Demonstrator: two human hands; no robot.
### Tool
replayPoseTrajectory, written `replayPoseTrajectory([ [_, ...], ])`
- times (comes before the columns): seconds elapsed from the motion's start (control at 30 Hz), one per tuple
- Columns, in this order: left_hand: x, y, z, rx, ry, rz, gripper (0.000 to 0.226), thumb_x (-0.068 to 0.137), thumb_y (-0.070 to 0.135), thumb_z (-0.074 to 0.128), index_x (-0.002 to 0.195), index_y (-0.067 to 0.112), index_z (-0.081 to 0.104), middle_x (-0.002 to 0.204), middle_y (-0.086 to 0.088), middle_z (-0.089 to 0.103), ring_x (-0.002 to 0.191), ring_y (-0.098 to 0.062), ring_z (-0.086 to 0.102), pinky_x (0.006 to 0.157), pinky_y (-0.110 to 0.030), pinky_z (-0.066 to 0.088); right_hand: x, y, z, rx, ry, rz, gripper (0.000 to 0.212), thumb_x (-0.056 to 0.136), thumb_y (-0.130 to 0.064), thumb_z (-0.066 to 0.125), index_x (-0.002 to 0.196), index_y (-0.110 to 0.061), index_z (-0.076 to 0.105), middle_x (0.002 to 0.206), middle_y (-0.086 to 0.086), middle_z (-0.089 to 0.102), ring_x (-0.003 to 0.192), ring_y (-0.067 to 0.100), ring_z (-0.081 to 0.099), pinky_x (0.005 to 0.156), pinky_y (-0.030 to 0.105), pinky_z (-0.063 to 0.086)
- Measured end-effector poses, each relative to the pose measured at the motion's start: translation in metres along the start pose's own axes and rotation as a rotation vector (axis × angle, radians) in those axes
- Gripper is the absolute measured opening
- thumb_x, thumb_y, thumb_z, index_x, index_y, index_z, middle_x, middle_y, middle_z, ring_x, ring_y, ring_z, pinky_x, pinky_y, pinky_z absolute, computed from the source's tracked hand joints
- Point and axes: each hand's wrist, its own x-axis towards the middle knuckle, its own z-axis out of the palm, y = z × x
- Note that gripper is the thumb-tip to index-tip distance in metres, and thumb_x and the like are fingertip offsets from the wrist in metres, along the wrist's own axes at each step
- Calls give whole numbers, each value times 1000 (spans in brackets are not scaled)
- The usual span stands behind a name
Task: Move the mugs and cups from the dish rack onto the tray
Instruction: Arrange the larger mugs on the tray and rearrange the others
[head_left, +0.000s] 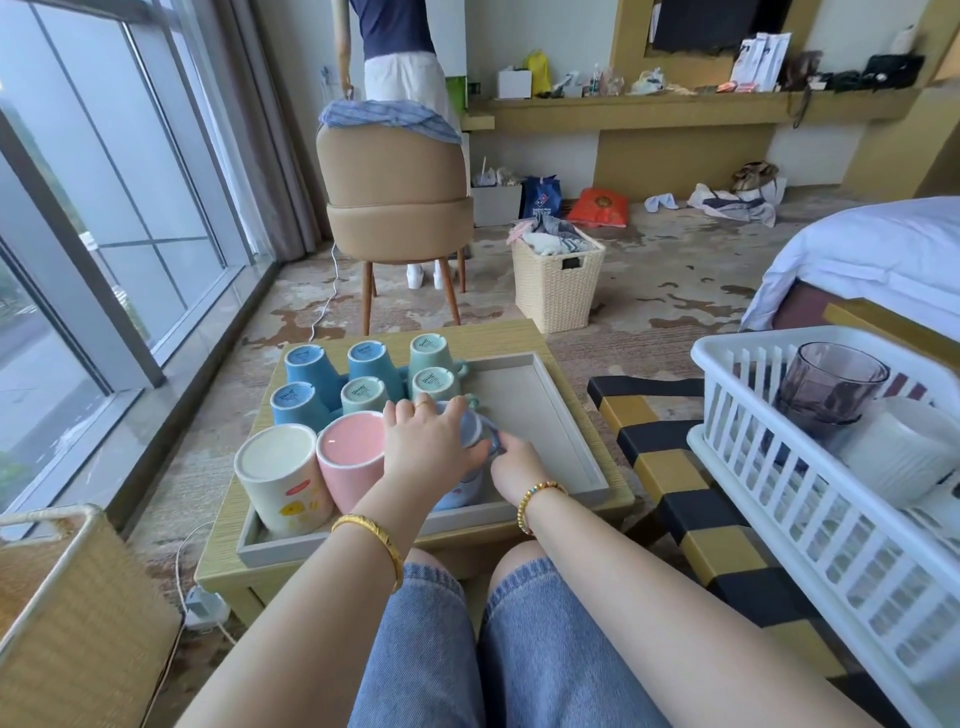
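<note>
Centrally, left hand (431, 441) and right hand (514, 465) both grip a lavender mug (475, 434), fingers curled round it, over the grey tray (550, 410); dish rack (769, 467) at three o'clock.

I see a grey rectangular tray (566, 415) on the low wooden table, its right half bare. Upside down at its ten o'clock stand three blue cups (304, 364), two mint mugs (431, 353) and a smaller mint cup (363, 397). At eight o'clock sit a cream mug (283, 475) and a pink mug (350, 457), inverted, touching. A lavender mug (475, 431) sits tilted mid-tray. At three o'clock, the white dish rack (810, 499) holds a smoky glass cup (826, 384) upright beside white bowls.
</note>
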Motion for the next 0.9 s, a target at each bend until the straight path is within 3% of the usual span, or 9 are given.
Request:
replayPoseTrajectory([
  [0.27, 0, 1, 0, 4, -3, 1, 67, 83, 66, 37, 137, 27, 32, 137, -17, 43, 119, -37, 42, 105, -46, 26, 0, 1, -4, -49, -1, -25, 44, 92, -3, 34, 132, -12, 50, 126, 15, 57, 114, 31, 53, 92, 33, 43],
  [0.37, -2, 1, 3, -17, 6, 18, 65, 86, 64, 36, 137, 24, 32, 134, -18, 44, 116, -37, 43, 102, -43, 29, 1, 4, -5, -79, -9, -48, 42, 92, -3, 34, 129, -13, 51, 116, 15, 60, 99, 27, 54, 79, 28, 41],
  [0.57, -3, 4, 8, -50, 4, 14, 66, 89, 60, 34, 142, 23, 25, 137, -18, 40, 119, -36, 40, 102, -40, 31, 2, 5, -5, -64, -10, -61, 41, 93, -3, 33, 130, -12, 51, 92, 6, 56, 90, 22, 49, 77, 28, 41],
  [0.7, -3, 4, 10, -69, -4, 6, 67, 89, 60, 35, 143, 23, 23, 140, -19, 37, 123, -37, 37, 103, -41, 31, -2, 4, -6, -80, -26, -65, 45, 94, -4, 33, 137, -15, 44, 131, 14, 54, 118, 30, 51, 95, 34, 43],
  [0.9, -4, 4, 5, -59, -31, 20, 66, 90, 61, 29, 143, 22, 23, 141, -19, 36, 126, -37, 35, 107, -43, 27, -3, 2, -17, -95, -1, -80, 49, 93, -1, 34, 140, -12, 39, 143, 13, 45, 130, 31, 43, 105, 36, 36],
])
